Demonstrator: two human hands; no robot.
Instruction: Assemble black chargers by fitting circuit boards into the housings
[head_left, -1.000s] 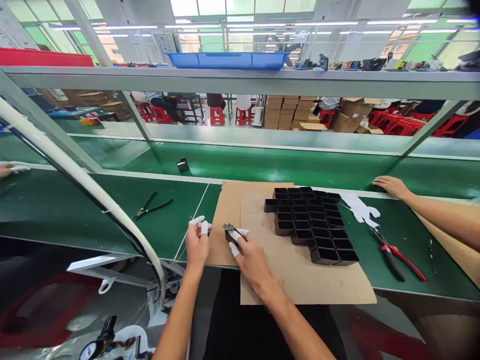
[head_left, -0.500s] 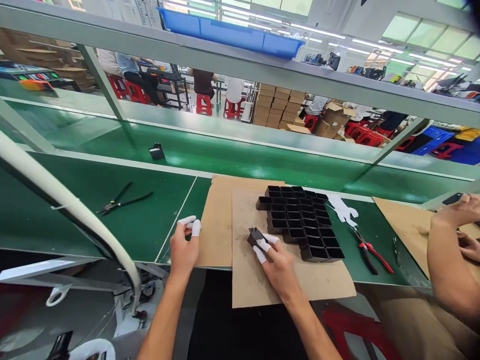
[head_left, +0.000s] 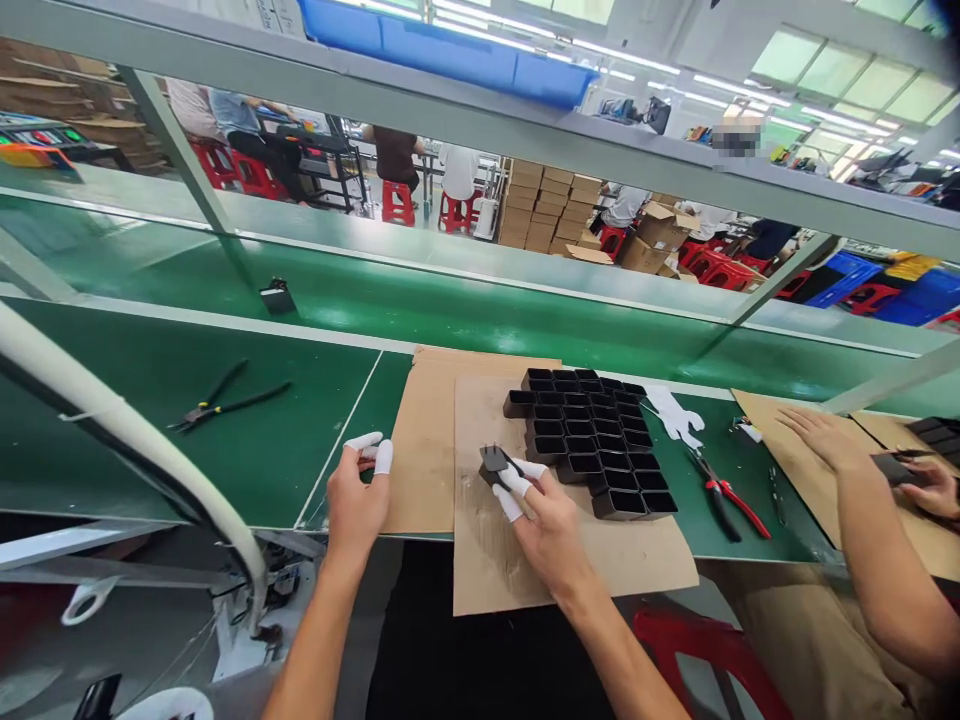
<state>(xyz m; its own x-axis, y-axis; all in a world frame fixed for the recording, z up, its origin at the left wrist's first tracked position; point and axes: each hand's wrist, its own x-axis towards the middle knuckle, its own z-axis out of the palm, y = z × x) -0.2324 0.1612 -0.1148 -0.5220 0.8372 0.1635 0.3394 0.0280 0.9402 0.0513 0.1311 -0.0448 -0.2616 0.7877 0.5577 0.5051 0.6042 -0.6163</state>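
My right hand [head_left: 551, 520], with white finger cots, grips a black plug adapter housing [head_left: 493, 466] whose metal prongs point up. It is held over the brown cardboard sheet [head_left: 487, 580]. Right beside it stands a block of black open-topped cases [head_left: 585, 430], packed in rows on the cardboard. My left hand [head_left: 358, 490], also with finger cots, is at the cardboard's left edge. Its thumb and forefinger are curled but apart, with nothing visible between them.
Black-handled pliers [head_left: 225, 398] lie at left, red-and-black pliers [head_left: 726, 495] and a white glove [head_left: 675, 415] at right. A black adapter [head_left: 277, 296] sits on the green belt [head_left: 450, 310]. A co-worker's arm [head_left: 862, 500] is at right. A pale hose [head_left: 150, 440] crosses at left.
The adapter in my right hand has tilted, its prongs more upright. The adapter on the belt has shifted left. The co-worker's hands have parted; one lies flat, the other holds a dark piece.
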